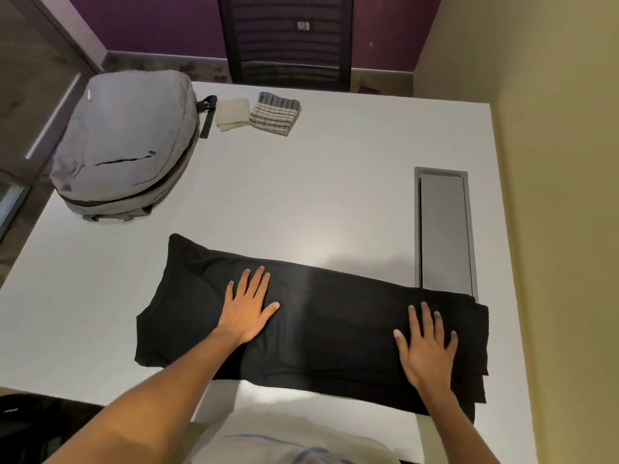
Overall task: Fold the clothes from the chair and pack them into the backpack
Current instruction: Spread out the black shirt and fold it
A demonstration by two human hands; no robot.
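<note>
Black garment [318, 329]; grey backpack [127, 142]; striped cloth [275, 112]; white table [301, 195]

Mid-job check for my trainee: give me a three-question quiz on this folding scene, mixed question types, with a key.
1. True or false: both hands lie flat on the black garment.
2. Which item lies closest to the backpack? A) the cream folded cloth B) the striped folded cloth C) the black garment
3. Fill in: the backpack's zip looks ____, so nothing has been packed at this moment.

Key
1. True: the left hand and the right hand press it with straight fingers.
2. A: it lies beside the backpack's strap, on the white table.
3. Closed.
</note>
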